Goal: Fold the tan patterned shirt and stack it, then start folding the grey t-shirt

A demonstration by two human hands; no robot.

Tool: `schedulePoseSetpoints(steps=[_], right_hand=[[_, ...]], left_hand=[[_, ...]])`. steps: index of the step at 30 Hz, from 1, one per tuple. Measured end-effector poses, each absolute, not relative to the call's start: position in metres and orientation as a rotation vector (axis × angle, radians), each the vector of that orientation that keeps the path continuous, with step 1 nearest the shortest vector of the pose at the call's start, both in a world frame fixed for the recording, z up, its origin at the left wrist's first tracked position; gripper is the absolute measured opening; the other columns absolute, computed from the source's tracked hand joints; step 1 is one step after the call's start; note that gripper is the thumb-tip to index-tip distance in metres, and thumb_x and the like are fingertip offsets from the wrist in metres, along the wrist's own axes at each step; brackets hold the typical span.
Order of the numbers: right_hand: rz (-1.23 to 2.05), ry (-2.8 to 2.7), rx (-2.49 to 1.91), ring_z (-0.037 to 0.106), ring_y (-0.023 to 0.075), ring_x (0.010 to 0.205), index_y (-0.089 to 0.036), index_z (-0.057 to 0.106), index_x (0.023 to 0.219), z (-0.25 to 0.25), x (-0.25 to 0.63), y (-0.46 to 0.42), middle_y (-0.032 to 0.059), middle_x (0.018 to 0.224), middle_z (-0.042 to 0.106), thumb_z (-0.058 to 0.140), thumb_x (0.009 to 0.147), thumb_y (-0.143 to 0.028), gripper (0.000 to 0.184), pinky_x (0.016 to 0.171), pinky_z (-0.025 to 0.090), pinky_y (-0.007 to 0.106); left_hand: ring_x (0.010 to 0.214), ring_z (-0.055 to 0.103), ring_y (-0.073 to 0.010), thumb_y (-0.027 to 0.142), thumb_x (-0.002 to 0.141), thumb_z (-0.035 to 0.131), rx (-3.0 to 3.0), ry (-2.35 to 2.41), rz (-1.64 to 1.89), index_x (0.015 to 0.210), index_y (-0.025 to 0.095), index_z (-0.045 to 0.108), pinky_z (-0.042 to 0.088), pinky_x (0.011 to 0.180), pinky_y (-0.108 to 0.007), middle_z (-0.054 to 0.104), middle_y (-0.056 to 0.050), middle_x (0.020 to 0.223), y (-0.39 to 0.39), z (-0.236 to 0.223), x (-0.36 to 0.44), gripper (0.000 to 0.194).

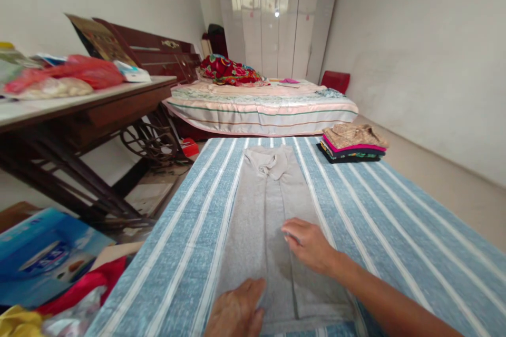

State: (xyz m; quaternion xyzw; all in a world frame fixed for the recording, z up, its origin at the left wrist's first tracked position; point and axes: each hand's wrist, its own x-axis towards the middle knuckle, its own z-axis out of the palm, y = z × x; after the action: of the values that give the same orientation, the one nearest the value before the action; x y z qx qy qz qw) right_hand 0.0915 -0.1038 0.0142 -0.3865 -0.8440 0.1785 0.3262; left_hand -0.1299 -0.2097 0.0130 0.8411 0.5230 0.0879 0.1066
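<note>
A grey collared shirt (pixel 272 210) lies with its sides folded inward into a long strip, its collar at the far end. My left hand (pixel 237 310) rests at the near left edge of the shirt, fingers extended and thumb apart, partly cut off by the bottom of the view. Over the right half of the strip is my right hand (pixel 308 245), its fingers loosely bent with a gap to the thumb and nothing visible in them. The shirt is spread on a blue and white striped cloth (pixel 190 221).
Several folded clothes form a stack (pixel 353 143) at the far right corner of the striped surface. Beyond stands a bed (pixel 261 116). To the left are a sewing-machine table (pixel 130 97) with bags on it and a blue carton (pixel 51 258) on the floor.
</note>
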Motion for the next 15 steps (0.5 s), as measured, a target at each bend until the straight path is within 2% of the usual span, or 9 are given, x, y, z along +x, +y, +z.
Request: schedulePoseSetpoints(steps=[5,11,15], right_hand=[[0.331,-2.212,-0.961,0.059,0.0168,0.093,-0.02,0.06,0.092,0.013,0.09,-0.144,0.0056,0.096,0.065,0.046,0.08,-0.005,0.023,0.084,0.048,0.03],[0.228,-2.26,-0.912,0.058,0.0194,0.096,-0.018,0.059,0.093,0.0,0.08,-0.177,0.0077,0.102,0.063,0.049,0.08,-0.007,0.02,0.087,0.048,0.033],[0.149,-2.276,-0.908,0.054,0.0224,0.106,-0.016,0.06,0.097,-0.021,0.076,-0.189,0.0092,0.108,0.062,0.047,0.082,-0.007,0.022,0.095,0.043,0.038]], left_hand=[[0.098,0.064,-0.0215,0.017,0.076,0.051,2.478,1.529,0.299,0.117,0.025,0.056,0.051,0.084,-0.03,0.068,-0.004,0.11,-0.208,0.005,-0.134,0.042],[0.098,0.063,-0.0222,0.016,0.078,0.049,2.35,1.602,0.197,0.115,0.024,0.057,0.05,0.086,-0.035,0.067,-0.005,0.109,-0.214,0.021,-0.124,0.039],[0.1,0.062,-0.0235,0.016,0.08,0.047,2.283,1.643,0.12,0.115,0.022,0.057,0.049,0.087,-0.038,0.065,-0.007,0.109,-0.218,0.034,-0.116,0.037]])
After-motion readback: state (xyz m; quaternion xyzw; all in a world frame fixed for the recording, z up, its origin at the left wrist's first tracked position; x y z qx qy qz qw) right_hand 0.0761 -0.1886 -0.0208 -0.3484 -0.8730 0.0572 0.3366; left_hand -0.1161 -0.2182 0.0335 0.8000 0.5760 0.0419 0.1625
